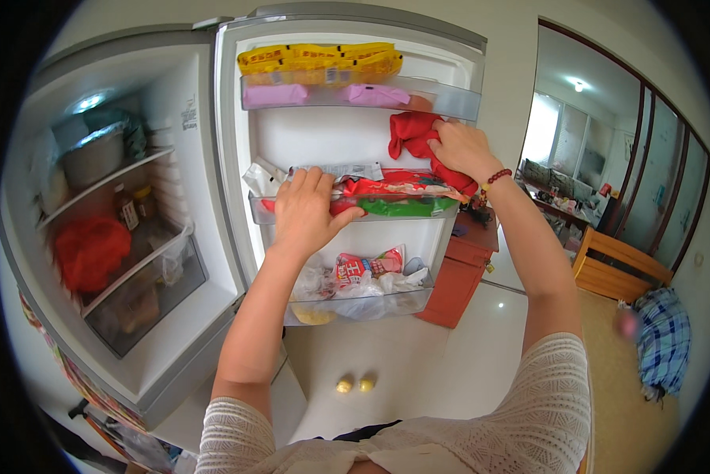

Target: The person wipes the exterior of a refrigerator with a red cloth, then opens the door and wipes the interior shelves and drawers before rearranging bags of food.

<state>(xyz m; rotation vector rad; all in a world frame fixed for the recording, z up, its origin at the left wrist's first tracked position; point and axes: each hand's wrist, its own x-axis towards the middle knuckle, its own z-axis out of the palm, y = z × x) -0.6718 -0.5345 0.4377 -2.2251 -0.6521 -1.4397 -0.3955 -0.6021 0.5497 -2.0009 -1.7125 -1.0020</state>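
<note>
A red cloth [414,133] is bunched in my right hand [463,148], which is against the inside of the open refrigerator door [325,136]. Its lower end hangs onto the right end of the middle door shelf [266,210]. My left hand [307,207] grips that shelf's front, fingers over the rim and thumb along the outside. Red packages [390,183] and a green package [408,207] lie in the shelf, partly hidden by my left hand. A white packet [264,176] leans at its left end.
Yellow packets [319,58] and pink packs [275,95] fill the top door shelf. Plastic bags crowd the bottom door shelf [417,301]. Left is the refrigerator compartment, holding a pot [94,151] and red bag [91,252]. A red-brown cabinet [455,284] stands behind the door.
</note>
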